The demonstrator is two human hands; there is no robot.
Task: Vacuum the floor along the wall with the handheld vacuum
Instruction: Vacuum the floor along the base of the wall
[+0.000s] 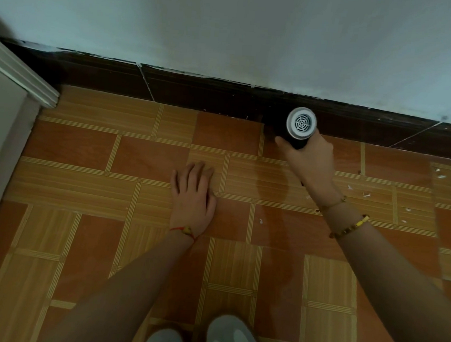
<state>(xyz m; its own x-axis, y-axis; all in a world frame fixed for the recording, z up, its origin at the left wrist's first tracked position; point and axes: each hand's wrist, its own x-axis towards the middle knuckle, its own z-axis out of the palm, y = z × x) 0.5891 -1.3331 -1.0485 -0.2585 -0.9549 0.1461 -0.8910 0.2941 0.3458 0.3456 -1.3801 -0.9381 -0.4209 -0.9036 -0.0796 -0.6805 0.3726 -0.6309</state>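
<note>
My right hand (310, 160) grips the black handheld vacuum (299, 126), whose round white vented rear end faces me. Its front end points down at the joint between the orange tiled floor (145, 160) and the dark skirting board (198, 91) under the pale wall (229, 24); the nozzle itself is hidden in shadow. My left hand (193, 195) rests flat on the floor, fingers straight, a little left of and nearer to me than the vacuum.
Small white scraps (364, 194) lie scattered on the tiles to the right, one more (261, 221) near the middle. A white door frame (22, 76) stands at the left. My two grey shoes (199, 337) are at the bottom edge.
</note>
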